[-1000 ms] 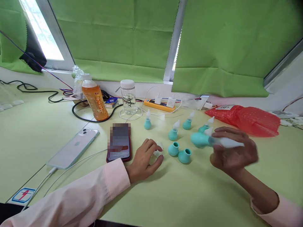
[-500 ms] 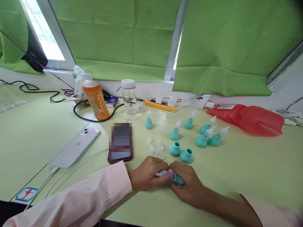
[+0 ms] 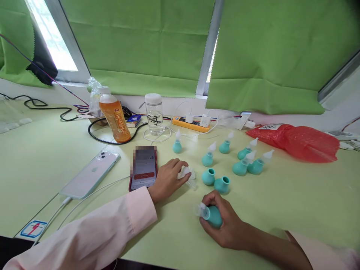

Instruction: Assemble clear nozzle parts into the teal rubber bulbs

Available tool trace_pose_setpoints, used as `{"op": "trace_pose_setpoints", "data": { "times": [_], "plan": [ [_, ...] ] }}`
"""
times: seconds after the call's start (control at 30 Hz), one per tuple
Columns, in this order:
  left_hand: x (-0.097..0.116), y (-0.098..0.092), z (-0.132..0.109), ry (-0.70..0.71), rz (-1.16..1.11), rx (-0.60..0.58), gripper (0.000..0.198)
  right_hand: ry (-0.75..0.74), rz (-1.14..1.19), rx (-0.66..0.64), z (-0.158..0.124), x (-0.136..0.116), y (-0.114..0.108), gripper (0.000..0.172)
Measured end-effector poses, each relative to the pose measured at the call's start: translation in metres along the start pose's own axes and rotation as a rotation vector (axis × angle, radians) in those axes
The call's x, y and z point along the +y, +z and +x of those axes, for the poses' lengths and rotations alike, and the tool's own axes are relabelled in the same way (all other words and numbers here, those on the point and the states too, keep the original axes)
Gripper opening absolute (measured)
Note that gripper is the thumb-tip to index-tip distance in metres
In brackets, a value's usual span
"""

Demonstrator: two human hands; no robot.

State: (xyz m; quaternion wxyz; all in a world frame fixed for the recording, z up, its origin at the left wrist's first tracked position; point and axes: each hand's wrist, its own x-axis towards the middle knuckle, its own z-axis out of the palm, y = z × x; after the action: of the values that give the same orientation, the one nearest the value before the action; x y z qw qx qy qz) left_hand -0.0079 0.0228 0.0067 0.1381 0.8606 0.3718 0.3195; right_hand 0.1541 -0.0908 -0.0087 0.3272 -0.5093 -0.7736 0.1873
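My right hand [image 3: 225, 221] grips a teal rubber squeeze bulb [image 3: 215, 216], tilted so that the clear plastic connector [image 3: 200, 210] in its neck points left. Thumb and index finger of my left hand [image 3: 170, 178] curl round a small white nozzle tip [image 3: 185, 171] over the loose parts. Some clear plastic pieces [image 3: 191, 183] lie beside those fingers, partly hidden. Just beyond my right hand stand two teal bulbs with bare necks [image 3: 208, 176]. Farther back, several nasal aspirators [image 3: 207, 159] have white tips fitted, some upright and some leaning.
A dark red phone [image 3: 144, 168] lies by my left wrist, a pale phone [image 3: 91, 175] on a cable farther left. Behind stand an orange drink bottle [image 3: 115, 120], a clear jar [image 3: 154, 116] and a yellow power strip [image 3: 191, 125]. A red plastic bag [image 3: 298, 142] lies at right.
My left hand has left the bulb and moved up and left to the loose clear parts. My right hand keeps the bulb, whose clear connector now shows without a white tip.
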Motion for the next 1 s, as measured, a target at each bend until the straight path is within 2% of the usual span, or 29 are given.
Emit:
{"op": "trace_pose_setpoints", "data": {
  "times": [0.1,0.2,0.4,0.47,0.57,0.67,0.8,1.0],
  "plan": [
    [-0.006,0.007,0.000,0.067,0.277,-0.011,0.025,-0.031,0.077,0.039,0.001,0.003,0.002,0.020],
    [-0.004,0.008,-0.003,0.105,0.284,-0.002,0.029,0.055,0.144,0.109,0.002,0.002,0.001,0.019],
    [0.019,-0.002,-0.015,0.299,-0.248,0.079,0.019,0.368,0.545,0.091,0.007,-0.005,-0.002,0.028],
    [0.025,-0.001,-0.018,0.287,-0.406,0.106,0.017,0.466,0.690,0.066,0.008,-0.007,-0.001,0.031],
    [0.027,0.003,-0.020,0.226,-0.563,0.156,0.010,0.454,0.996,-0.051,0.011,-0.007,0.002,0.029],
    [0.026,0.008,-0.019,0.240,-0.623,0.179,0.006,0.404,1.184,-0.072,0.014,-0.006,0.003,0.026],
    [0.025,0.008,-0.020,0.325,-0.531,0.215,0.011,0.424,1.240,-0.091,0.016,-0.005,0.003,0.027],
    [0.020,0.008,-0.022,0.530,-0.176,0.302,0.013,0.451,1.232,-0.013,0.015,-0.007,0.007,0.028]
  ]
}}
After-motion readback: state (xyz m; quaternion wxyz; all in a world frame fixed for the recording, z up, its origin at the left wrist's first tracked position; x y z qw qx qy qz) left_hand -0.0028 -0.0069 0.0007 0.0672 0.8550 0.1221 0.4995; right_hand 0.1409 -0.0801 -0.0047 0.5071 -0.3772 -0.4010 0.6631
